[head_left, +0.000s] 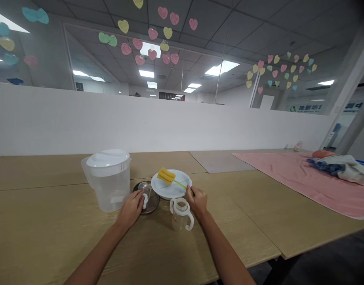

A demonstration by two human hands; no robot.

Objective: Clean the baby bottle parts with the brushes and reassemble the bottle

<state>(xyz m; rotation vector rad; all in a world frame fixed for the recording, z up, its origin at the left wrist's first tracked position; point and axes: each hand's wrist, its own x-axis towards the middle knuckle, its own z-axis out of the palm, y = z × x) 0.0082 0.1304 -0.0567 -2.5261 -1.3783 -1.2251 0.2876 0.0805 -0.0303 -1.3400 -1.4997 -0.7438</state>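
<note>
My right hand is closed round the green handle of a bottle brush with a yellow sponge head. The sponge is over a white plate, but I cannot tell whether they touch. Below that hand stands a clear baby bottle with white handles, its top uncapped. My left hand reaches to a dark round tray, its fingers bent against a small white bottle part. Beside its fingertips lies a clear dome cap. The fingers partly hide what they grip.
A translucent lidded pitcher stands left of the tray, close to my left hand. A pink cloth covers the table's right side, with a pile of folded fabric on it. A white partition wall runs behind the table.
</note>
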